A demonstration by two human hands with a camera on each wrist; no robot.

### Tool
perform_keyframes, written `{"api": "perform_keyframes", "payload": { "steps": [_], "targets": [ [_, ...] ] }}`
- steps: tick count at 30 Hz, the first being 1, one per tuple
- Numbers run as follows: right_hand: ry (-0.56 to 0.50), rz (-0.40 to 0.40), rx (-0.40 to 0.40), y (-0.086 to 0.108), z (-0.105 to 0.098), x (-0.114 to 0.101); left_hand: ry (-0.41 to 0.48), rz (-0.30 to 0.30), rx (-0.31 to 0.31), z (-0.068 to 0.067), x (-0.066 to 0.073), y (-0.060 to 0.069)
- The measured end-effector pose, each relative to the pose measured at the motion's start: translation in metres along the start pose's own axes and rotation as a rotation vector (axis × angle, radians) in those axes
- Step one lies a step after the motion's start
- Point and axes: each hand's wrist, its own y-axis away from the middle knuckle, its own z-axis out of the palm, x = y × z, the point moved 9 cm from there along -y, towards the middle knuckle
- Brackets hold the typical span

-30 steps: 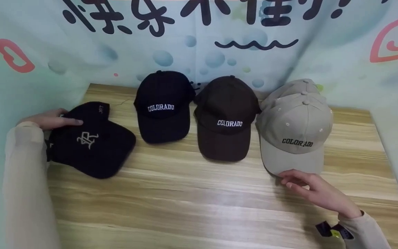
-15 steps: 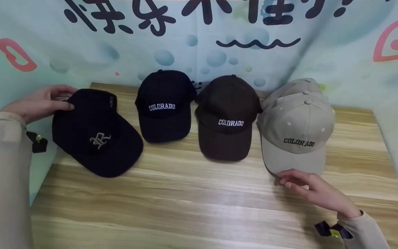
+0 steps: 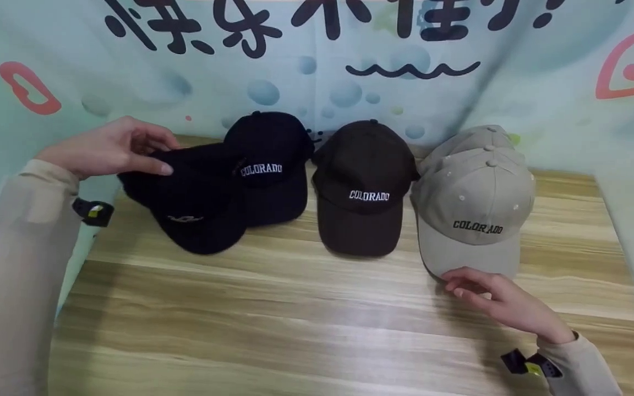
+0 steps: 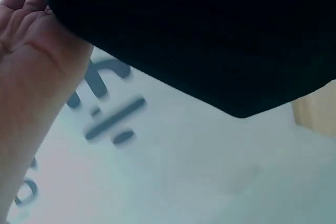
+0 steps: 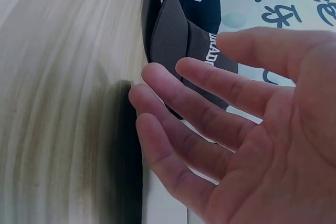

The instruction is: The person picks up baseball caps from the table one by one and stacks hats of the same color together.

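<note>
In the head view my left hand (image 3: 113,147) pinches the back edge of a black baseball cap (image 3: 196,192), thumb on the near side. The cap is tilted, its embroidered front facing down toward the table, and it overlaps a navy COLORADO cap (image 3: 275,190). Dark cloth of the held cap (image 4: 199,35) fills the top of the left wrist view. My right hand (image 3: 507,302) lies by the brim of the front beige cap (image 3: 471,203), fingers loosely bent and gripping nothing. The right wrist view shows that palm (image 5: 262,129) with its fingers spread; whether they touch the brim I cannot tell.
A dark brown COLORADO cap (image 3: 361,187) stands between the navy cap and the nested beige caps. All rest on a wood-grain table (image 3: 295,319). A printed cloth backdrop (image 3: 317,71) hangs close behind and along both sides.
My left hand has lifted the black cap and moved it right and toward the back, tipping its front downward until it overlaps the navy cap. My right hand has stayed in place.
</note>
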Motion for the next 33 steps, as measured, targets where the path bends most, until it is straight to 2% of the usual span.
{"api": "perform_keyframes", "payload": {
  "steps": [3, 8, 10, 14, 19, 21, 23, 28, 33],
  "targets": [
    [-0.002, -0.003, -0.004, -0.002, 0.001, -0.001, 0.029, 0.052, -0.031, 0.008, 0.020, -0.008],
    [0.001, -0.003, 0.001, 0.000, 0.001, -0.001, 0.051, 0.164, -0.082, 0.022, 0.047, -0.034],
    [-0.003, 0.008, -0.006, 0.000, 0.002, 0.001, 0.056, 0.190, -0.087, 0.026, 0.054, -0.047],
    [-0.014, 0.022, -0.019, -0.001, 0.005, 0.003, 0.050, 0.199, -0.063, 0.032, 0.060, -0.078],
    [-0.020, -0.013, -0.033, 0.000, 0.006, 0.000, -0.034, 0.191, 0.037, 0.031, 0.053, -0.111],
    [-0.022, -0.021, -0.041, 0.000, 0.007, -0.001, -0.102, 0.163, 0.075, 0.030, 0.046, -0.119],
    [-0.021, -0.017, -0.044, 0.001, 0.008, 0.000, -0.173, 0.138, 0.085, 0.032, 0.037, -0.125],
    [-0.019, -0.003, -0.046, 0.002, 0.009, 0.004, -0.267, 0.063, 0.031, 0.055, 0.015, -0.126],
    [-0.031, -0.008, -0.039, 0.002, 0.009, 0.005, -0.362, -0.061, 0.005, 0.091, 0.004, -0.112]
  ]
}}
